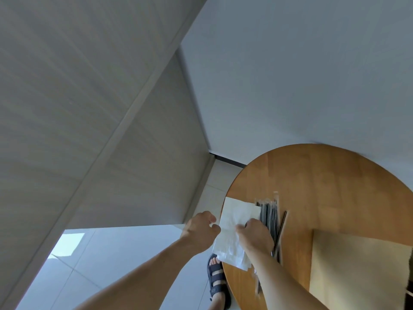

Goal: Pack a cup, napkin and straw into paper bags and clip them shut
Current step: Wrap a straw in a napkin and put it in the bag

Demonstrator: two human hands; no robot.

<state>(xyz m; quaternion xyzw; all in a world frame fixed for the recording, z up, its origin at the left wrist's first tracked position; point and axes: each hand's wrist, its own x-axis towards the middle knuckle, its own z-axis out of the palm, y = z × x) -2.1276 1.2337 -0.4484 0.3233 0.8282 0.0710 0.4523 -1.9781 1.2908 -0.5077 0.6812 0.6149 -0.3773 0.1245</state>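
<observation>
- Fingers (240, 229) of the right hand (254, 237) are bent down onto the white napkins (237, 211), with thumb and fingertips drawn together on the rumpled top sheet as if pinching it.
- The left hand (201, 229) hangs just off the table's edge with its fingers curled close to the near side of the napkins. I cannot tell whether they grip the paper or only approach it.
- The napkins lie in a small pile at the left rim of the round wooden table (324, 175), partly overhanging it. Wrapped dark straws (269, 215) lie in a loose bundle right beside them.
- The step in hand looks like the napkin one: peeling a single sheet from the pile.
- The next move probably calls for separating just one thin layer, then carrying it right to the bag. Thin sheets cling together, so two may lift at once.
- The one container in view is a tan paper bag (357, 265), lying flat on the table right of the straws. Its mouth is not visible and nothing shows inside it.
- No cup or clip is in view.
</observation>
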